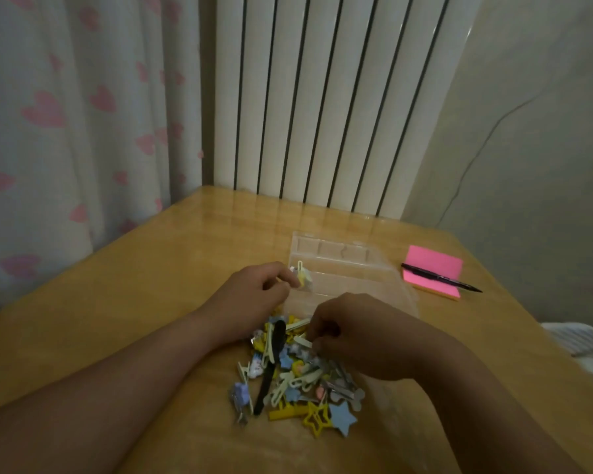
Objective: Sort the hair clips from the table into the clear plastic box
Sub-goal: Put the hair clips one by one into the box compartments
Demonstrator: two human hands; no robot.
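Wooden table (144, 302): clips (297, 374), box (343, 268), pad (433, 271), seemingly pen (440, 277).

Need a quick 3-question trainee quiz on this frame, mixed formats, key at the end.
1. True or false: the left hand holds a pale yellow clip at the near left corner of the clear plastic box.
2. What is the right hand doing?
A. Writing with the pen
B. Picking in the pile of clips
C. Resting on the sticky notes
3. Fill in: the black pen lies across the ____ sticky notes.

Key
1. True.
2. B; its fingers are curled into the far end of the pile. Whether they grip a clip cannot be seen.
3. Pink.
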